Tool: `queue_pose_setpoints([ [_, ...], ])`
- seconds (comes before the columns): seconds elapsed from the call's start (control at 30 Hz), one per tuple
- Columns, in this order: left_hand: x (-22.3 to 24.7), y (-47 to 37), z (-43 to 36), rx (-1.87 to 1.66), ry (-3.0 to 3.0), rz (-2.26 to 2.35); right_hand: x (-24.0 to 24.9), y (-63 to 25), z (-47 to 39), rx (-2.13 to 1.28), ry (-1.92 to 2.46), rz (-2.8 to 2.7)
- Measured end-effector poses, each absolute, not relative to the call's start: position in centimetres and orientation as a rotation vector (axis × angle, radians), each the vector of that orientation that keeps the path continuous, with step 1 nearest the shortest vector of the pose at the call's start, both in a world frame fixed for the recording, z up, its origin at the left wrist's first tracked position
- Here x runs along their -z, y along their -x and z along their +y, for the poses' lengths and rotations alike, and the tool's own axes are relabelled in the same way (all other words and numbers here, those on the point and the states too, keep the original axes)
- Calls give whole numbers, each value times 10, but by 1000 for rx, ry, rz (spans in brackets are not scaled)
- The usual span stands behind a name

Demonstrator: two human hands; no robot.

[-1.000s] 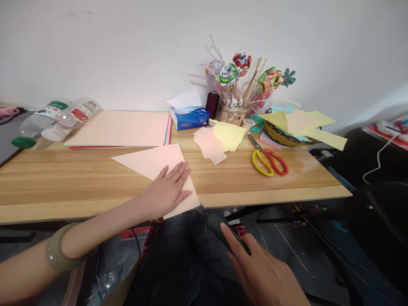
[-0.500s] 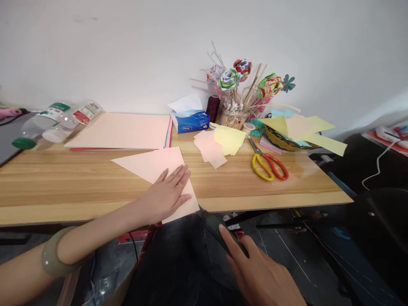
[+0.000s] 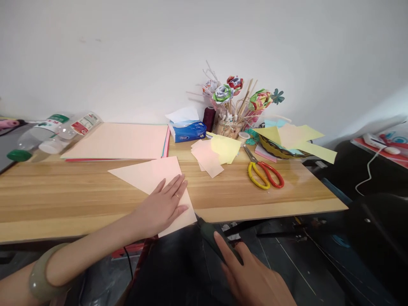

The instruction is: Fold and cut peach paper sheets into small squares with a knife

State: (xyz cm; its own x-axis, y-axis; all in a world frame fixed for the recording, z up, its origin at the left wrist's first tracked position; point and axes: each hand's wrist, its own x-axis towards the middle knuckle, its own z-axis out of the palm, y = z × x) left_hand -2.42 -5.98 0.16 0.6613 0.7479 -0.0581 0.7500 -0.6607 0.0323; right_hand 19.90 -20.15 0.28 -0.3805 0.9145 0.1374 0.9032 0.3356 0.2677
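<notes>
A pale pink folded paper (image 3: 159,168) lies at the front edge of the wooden table, one corner jutting past it. My left hand (image 3: 164,206) rests flat on this paper with fingers stretched out. Below the table edge, my right hand (image 3: 248,267) grips a dark green handle (image 3: 212,238), its index finger laid along it. The tool's dark tip touches or nearly touches the paper's right corner; its exact shape is too small to tell.
Scissors (image 3: 263,170) with yellow and red handles lie right of pink and yellow paper pieces (image 3: 210,157). Behind stand a tissue pack (image 3: 188,131) and a jar of paper flowers (image 3: 228,127). A paper stack (image 3: 117,140) and plastic bottles (image 3: 68,129) are at left.
The whole view has shifted, so the table and everything on it sit slightly lower and further left. Both hands keep nearly the same places relative to the paper.
</notes>
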Motion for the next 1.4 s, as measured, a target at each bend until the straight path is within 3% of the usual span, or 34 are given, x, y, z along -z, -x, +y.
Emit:
queue_pose_setpoints([
  [1.4,-1,24,-60,66,-2832,1276,-25,-195,-185,-344,-1718,2621],
])
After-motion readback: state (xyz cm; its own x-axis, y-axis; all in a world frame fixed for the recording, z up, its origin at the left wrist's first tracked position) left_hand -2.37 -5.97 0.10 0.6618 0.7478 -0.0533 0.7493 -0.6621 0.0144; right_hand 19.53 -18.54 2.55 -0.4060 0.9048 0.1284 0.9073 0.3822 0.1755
